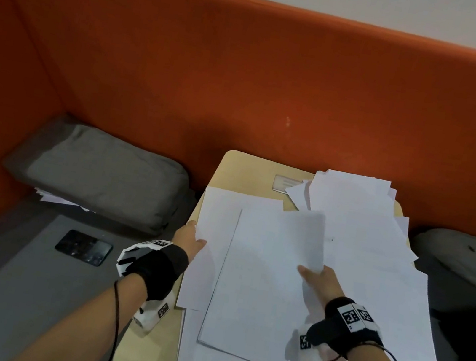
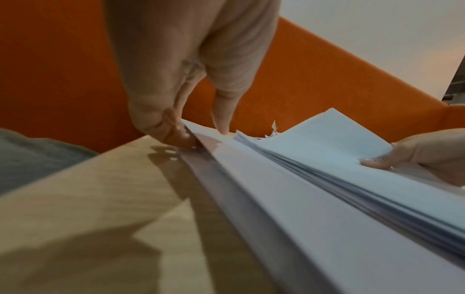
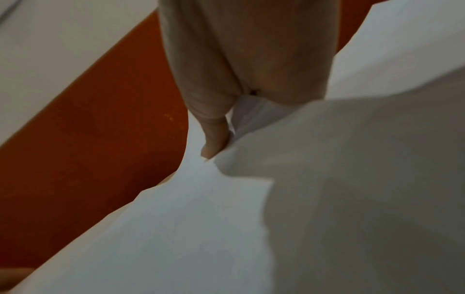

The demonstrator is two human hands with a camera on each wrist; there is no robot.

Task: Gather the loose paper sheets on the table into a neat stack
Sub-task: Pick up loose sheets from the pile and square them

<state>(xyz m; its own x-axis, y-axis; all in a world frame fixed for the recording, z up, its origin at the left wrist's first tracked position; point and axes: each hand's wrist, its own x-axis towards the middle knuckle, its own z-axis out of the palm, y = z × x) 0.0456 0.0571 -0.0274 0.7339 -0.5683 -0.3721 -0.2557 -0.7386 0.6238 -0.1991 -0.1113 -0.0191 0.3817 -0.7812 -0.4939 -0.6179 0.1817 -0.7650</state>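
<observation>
White paper sheets cover most of a light wooden table [image 1: 240, 174]. A roughly squared stack [image 1: 259, 293] lies in the middle over wider sheets. My left hand [image 1: 192, 237] pinches the left edge of a lower sheet, thumb [image 2: 222, 125] on top and curled fingers [image 2: 173, 131] at the edge. My right hand [image 1: 313, 275] grips a bundle of sheets [image 1: 299, 237] and lifts its near end off the stack, thumb [image 3: 216, 143] on top. A looser pile of sheets [image 1: 351, 204] is fanned out at the table's far right corner.
An orange padded partition [image 1: 247, 72] rises behind and to the left. A grey cushion [image 1: 100, 174] lies on the seat at left with a few sheets [image 1: 53, 198] poking out beneath it, and a dark phone [image 1: 83, 247] lies nearer. Another grey cushion [image 1: 467, 257] sits at right.
</observation>
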